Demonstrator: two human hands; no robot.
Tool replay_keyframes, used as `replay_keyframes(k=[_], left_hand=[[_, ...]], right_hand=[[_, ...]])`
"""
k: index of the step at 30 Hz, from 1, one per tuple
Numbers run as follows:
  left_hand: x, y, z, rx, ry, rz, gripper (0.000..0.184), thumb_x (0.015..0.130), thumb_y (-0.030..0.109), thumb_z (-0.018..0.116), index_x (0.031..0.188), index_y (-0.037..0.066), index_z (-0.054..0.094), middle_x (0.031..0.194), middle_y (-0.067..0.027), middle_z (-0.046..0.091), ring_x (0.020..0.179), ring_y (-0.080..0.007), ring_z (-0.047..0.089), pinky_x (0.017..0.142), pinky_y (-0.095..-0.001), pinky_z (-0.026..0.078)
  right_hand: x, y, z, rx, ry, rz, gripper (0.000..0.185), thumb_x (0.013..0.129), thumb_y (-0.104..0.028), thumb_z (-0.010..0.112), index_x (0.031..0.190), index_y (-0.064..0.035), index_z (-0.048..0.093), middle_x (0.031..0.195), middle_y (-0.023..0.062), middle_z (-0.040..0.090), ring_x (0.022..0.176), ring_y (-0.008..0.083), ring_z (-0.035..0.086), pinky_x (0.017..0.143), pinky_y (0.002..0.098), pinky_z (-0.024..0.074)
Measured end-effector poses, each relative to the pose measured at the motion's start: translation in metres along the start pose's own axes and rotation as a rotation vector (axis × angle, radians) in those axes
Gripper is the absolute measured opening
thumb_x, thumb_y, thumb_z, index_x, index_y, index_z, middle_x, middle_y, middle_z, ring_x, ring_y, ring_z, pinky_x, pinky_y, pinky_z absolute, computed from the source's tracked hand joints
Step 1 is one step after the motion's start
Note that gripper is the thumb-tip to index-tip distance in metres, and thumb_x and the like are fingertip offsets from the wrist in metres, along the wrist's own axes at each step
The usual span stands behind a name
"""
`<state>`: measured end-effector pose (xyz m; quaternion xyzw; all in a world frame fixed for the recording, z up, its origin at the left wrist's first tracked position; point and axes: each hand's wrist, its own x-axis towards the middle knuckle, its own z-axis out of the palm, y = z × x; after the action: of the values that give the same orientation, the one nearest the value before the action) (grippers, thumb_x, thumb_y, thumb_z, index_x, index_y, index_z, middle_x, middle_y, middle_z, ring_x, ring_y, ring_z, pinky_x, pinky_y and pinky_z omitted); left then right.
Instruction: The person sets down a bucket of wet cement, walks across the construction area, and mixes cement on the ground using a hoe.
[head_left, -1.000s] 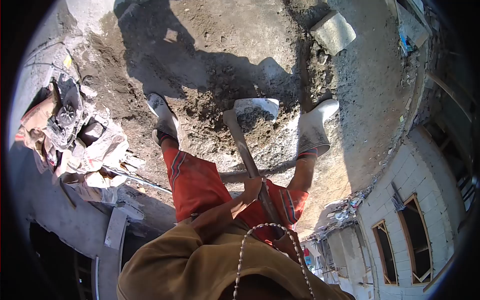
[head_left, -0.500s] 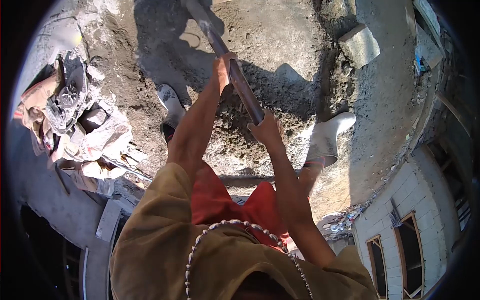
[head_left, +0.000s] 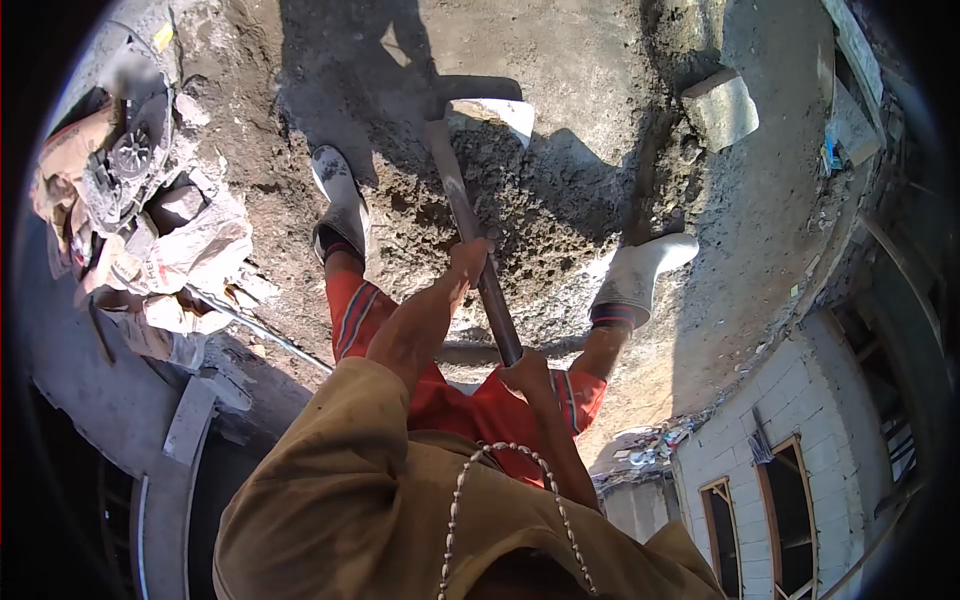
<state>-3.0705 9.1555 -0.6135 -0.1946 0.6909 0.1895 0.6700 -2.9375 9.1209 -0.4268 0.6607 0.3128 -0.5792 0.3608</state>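
Observation:
A long-handled hoe slants down the middle of the view, its pale blade [head_left: 505, 115] at the far end over the rough grey ground [head_left: 560, 60]. I cannot tell whether the blade touches the ground. My left hand [head_left: 470, 260] is closed round the middle of the dark handle [head_left: 494, 305]. Farther back, my right hand [head_left: 528, 375] grips the handle's near end, close to my red shorts. Between my white boots, the left boot [head_left: 338, 195] and the right boot [head_left: 645, 270], lies broken, crumbly soil [head_left: 520, 225].
Torn sacks [head_left: 205, 245] and rubble are heaped on the left, with a thin metal rod [head_left: 270, 335] sticking out toward me. A concrete chunk [head_left: 722, 110] sits at upper right. A block wall [head_left: 740, 430] with window openings stands at lower right.
Both hands have drawn the hoe back toward my body and lowered it. Its blade has come into view over the ground ahead of the broken soil.

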Motion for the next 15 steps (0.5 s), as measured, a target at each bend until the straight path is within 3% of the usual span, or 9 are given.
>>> replay_keyframes(k=[3, 4, 5, 6, 7, 8, 11, 15], left_hand=[[-0.056, -0.047, 0.004, -0.085, 0.033, -0.244, 0.012, 0.067, 0.010, 0.058, 0.067, -0.002, 0.054, 0.056, -0.0129, 0.054, 0.043, -0.0249, 0.054, 0.043, -0.0361, 0.047], [-0.073, -0.084, -0.005, -0.204, -0.055, -0.257, 0.012, 0.069, 0.010, 0.058, 0.068, -0.001, 0.054, 0.057, -0.0132, 0.055, 0.045, -0.0252, 0.055, 0.043, -0.0363, 0.048], [-0.090, -0.121, -0.013, -0.320, -0.143, -0.280, 0.012, 0.070, 0.010, 0.058, 0.069, -0.001, 0.054, 0.058, -0.0135, 0.056, 0.046, -0.0255, 0.056, 0.043, -0.0366, 0.049], [-0.146, -0.114, -0.010, -0.376, -0.144, -0.393, 0.014, 0.071, 0.013, 0.060, 0.072, -0.001, 0.054, 0.061, -0.0135, 0.057, 0.050, -0.0257, 0.058, 0.044, -0.0374, 0.049], [-0.158, -0.160, -0.014, -0.511, -0.183, -0.419, 0.012, 0.070, 0.010, 0.060, 0.074, 0.000, 0.055, 0.062, -0.0123, 0.057, 0.050, -0.0251, 0.058, 0.045, -0.0375, 0.049], [-0.199, -0.141, 0.005, -0.242, 0.044, -0.417, 0.011, 0.068, 0.008, 0.060, 0.075, 0.001, 0.054, 0.061, -0.0103, 0.056, 0.045, -0.0239, 0.056, 0.043, -0.0372, 0.049], [-0.225, -0.171, 0.013, -0.261, 0.089, -0.391, 0.013, 0.064, 0.007, 0.062, 0.071, 0.003, 0.052, 0.056, -0.0073, 0.052, 0.040, -0.0224, 0.052, 0.039, -0.0348, 0.044], [-0.189, -0.128, 0.000, -0.343, 0.017, -0.407, 0.011, 0.064, 0.005, 0.061, 0.071, 0.003, 0.052, 0.055, -0.0079, 0.052, 0.041, -0.0215, 0.052, 0.039, -0.0333, 0.043]], right_hand=[[-0.071, 0.038, -0.021, -0.056, -0.016, 0.053, 0.047, 0.059, -0.018, 0.064, 0.101, 0.0017, 0.054, 0.091, 0.0245, 0.061, 0.089, 0.0374, 0.060, 0.078, 0.0432, 0.0480], [-0.092, 0.058, -0.015, -0.124, 0.030, 0.043, 0.048, 0.061, -0.019, 0.063, 0.102, 0.0019, 0.053, 0.091, 0.0244, 0.061, 0.089, 0.0381, 0.060, 0.078, 0.0441, 0.0478], [-0.130, 0.049, -0.031, -0.239, -0.047, 0.168, 0.048, 0.064, -0.020, 0.061, 0.106, 0.0006, 0.051, 0.092, 0.0247, 0.061, 0.089, 0.0389, 0.060, 0.078, 0.0450, 0.0475], [-0.151, 0.082, -0.023, -0.303, -0.088, 0.158, 0.049, 0.065, -0.024, 0.064, 0.106, -0.0009, 0.051, 0.094, 0.0240, 0.061, 0.089, 0.0389, 0.060, 0.079, 0.0448, 0.0475], [-0.178, 0.100, -0.024, -0.284, -0.074, 0.159, 0.049, 0.064, -0.031, 0.068, 0.102, -0.0028, 0.054, 0.090, 0.0237, 0.062, 0.088, 0.0390, 0.060, 0.078, 0.0449, 0.0478], [-0.199, 0.119, -0.024, -0.276, -0.077, 0.172, 0.049, 0.062, -0.035, 0.073, 0.097, -0.0035, 0.058, 0.086, 0.0231, 0.062, 0.087, 0.0383, 0.061, 0.077, 0.0443, 0.0478], [-0.233, 0.129, -0.046, -0.186, -0.112, 0.080, 0.048, 0.053, -0.034, 0.079, 0.084, -0.0018, 0.062, 0.076, 0.0184, 0.063, 0.074, 0.0341, 0.063, 0.067, 0.0397, 0.0492], [-0.193, 0.108, -0.044, -0.103, -0.115, -0.142, 0.048, 0.055, -0.035, 0.077, 0.086, -0.0005, 0.061, 0.072, 0.0179, 0.063, 0.071, 0.0311, 0.064, 0.065, 0.0388, 0.0496]])
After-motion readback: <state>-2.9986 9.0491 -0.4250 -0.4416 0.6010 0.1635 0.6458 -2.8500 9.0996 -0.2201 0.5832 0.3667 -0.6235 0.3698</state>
